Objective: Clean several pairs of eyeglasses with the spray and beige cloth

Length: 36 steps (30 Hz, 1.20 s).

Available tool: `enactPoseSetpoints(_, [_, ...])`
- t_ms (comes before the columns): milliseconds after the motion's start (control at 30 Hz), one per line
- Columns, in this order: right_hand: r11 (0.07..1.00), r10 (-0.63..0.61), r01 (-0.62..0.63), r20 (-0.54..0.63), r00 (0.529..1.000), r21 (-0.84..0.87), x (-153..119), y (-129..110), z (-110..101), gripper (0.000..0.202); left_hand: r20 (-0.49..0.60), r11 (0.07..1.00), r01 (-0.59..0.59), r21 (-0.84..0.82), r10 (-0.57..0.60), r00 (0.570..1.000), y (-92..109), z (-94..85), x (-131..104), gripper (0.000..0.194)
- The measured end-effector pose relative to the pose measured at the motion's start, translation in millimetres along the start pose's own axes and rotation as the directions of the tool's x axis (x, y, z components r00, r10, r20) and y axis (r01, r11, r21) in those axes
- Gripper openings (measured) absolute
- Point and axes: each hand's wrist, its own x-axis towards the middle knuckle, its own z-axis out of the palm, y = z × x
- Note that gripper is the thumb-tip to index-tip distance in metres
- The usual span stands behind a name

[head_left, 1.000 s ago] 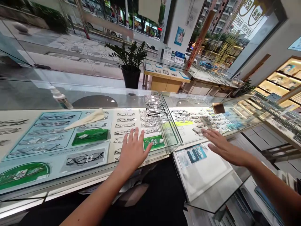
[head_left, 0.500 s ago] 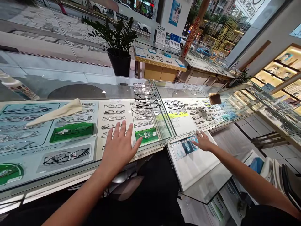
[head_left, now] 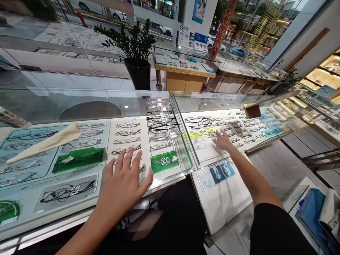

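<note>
My left hand (head_left: 123, 177) lies spread on the glass top of a display case, fingers apart, over a column of eyeglasses (head_left: 128, 132). Just right of it, under the glass, a green tray (head_left: 165, 161) shows beside more frames. My right hand (head_left: 222, 141) is over the neighbouring case with its fingers apart and nothing in them. Below that hand is a white panel, with a yellow strip (head_left: 202, 132) and dark-framed glasses (head_left: 198, 120) to its left. Whether the right hand touches the glass I cannot tell.
A beige cloth (head_left: 46, 141) and a white bottle (head_left: 13, 118) lie on the left glass top. A brown box-like piece (head_left: 252, 111) rests on the right case. Picture cards (head_left: 217, 174) are on the case front. A potted plant (head_left: 136, 67) stands behind.
My right hand has moved forward from the picture cards at the case front to over the right case. My left hand appears slightly lower and further left, still spread; the view has shifted.
</note>
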Motion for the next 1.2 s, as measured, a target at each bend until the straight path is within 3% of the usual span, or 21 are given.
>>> enactPoseSetpoints(267, [0.997,0.010,-0.016,0.080,0.997,0.073,45,8,10,0.089,-0.003,1.000,0.002,0.028,-0.002,1.000,-4,3.3,-1,0.086])
enactPoseSetpoints(533, [0.996,0.003,-0.013,0.102,0.995,0.094,53,11,16,0.076,0.000,1.000,0.002,0.022,-0.002,1.000,-5,2.1,0,0.084])
enactPoseSetpoints(767, [0.997,0.026,-0.033,0.100,0.995,0.072,52,6,8,0.072,-0.015,1.000,0.004,0.023,-0.004,1.000,-4,3.7,-1,0.085])
enactPoseSetpoints(867, [0.997,0.044,-0.048,0.068,0.997,0.057,38,-2,0,0.069,-0.010,1.000,0.007,0.011,-0.007,1.000,-3,2.6,-1,0.085])
enactPoseSetpoints(1000, [0.996,0.086,-0.086,0.038,0.996,0.013,-2,-21,-14,0.060,-0.004,1.000,0.003,-0.012,-0.003,1.000,-2,0.8,-1,0.085])
enactPoseSetpoints(1100, [0.995,0.103,-0.103,0.151,0.983,-0.014,-42,-37,-24,0.051,-0.001,0.999,0.006,-0.034,-0.006,1.000,0,-0.1,0,0.085])
enactPoseSetpoints(1200, [0.995,0.101,-0.101,0.364,0.926,-0.019,-86,-50,-35,0.043,0.005,0.999,0.018,-0.045,-0.018,1.000,2,-1.1,-1,0.084])
